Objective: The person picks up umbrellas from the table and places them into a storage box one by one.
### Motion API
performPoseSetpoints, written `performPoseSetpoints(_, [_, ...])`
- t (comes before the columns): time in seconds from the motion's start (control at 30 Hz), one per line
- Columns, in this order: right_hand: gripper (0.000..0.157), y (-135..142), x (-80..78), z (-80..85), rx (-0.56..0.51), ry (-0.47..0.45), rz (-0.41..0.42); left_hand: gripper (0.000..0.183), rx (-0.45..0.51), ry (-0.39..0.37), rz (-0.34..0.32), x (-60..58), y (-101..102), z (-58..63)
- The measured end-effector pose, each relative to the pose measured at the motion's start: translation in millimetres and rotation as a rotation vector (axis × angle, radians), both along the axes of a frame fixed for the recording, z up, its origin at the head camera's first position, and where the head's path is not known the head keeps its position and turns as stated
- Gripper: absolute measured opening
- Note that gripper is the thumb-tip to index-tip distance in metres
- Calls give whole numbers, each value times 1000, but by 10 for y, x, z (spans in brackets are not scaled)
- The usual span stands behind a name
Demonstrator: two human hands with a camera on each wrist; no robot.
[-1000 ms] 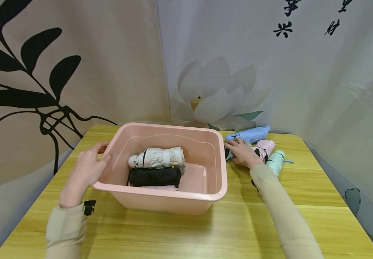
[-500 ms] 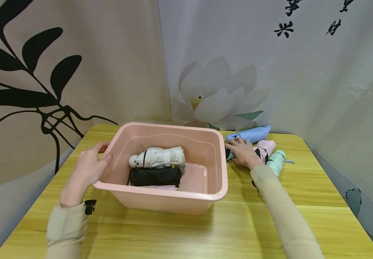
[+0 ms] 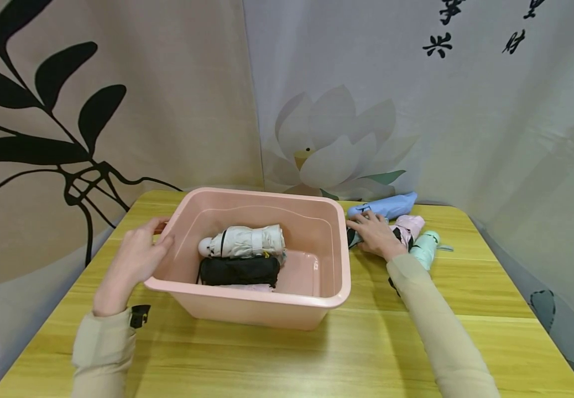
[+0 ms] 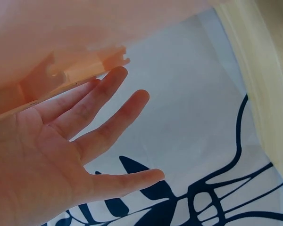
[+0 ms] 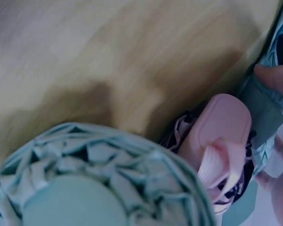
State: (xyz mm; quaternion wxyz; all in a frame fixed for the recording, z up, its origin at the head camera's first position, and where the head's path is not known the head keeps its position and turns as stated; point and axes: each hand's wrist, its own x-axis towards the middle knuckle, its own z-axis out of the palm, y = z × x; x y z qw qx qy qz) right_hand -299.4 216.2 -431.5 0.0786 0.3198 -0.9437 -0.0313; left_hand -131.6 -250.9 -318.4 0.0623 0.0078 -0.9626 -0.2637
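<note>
My left hand point(image 3: 135, 255) holds the left rim of a pink plastic tub point(image 3: 248, 310), its thumb over the rim. In the left wrist view its fingers point(image 4: 114, 123) spread below the rim, some apart from it. Beyond the tub's right side, my right hand point(image 3: 375, 236) grips a grey-teal folded umbrella point(image 5: 264, 113), with thumb and fingers on opposite sides; the hand covers most of it in the head view. Close by lie a blue folded umbrella point(image 3: 390, 207), a pink one point(image 3: 409, 225) with a wrist strap, and a mint-green one point(image 3: 423, 250).
Inside the tub lie a white folded umbrella point(image 3: 247, 243), a black one point(image 3: 239, 272) and a pale pink item point(image 3: 252, 288) mostly hidden by the front wall. All stands on a yellow wooden table point(image 3: 267, 365). A printed curtain point(image 3: 317, 66) hangs behind its far edge.
</note>
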Motion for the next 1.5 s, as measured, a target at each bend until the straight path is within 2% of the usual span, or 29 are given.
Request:
performPoseSetpoints(0.37, [64, 24, 38, 79, -34, 9, 5, 49, -4, -4, -14, 3, -1, 8])
performPoseSetpoints(0.8, [64, 63, 89, 168, -80, 16, -1, 49, 26, 6, 7, 4, 0, -23])
performPoseSetpoints(0.97, [63, 83, 84, 204, -71, 47, 1, 49, 28, 22, 8, 15, 8, -17])
performPoseSetpoints(1.17, [63, 111, 94, 255, -85, 44, -7, 48, 33, 37, -1, 22, 13, -12])
performPoseSetpoints(1.5, [64, 155, 101, 374, -113, 157, 10, 49, 45, 23, -2, 21, 8, -16])
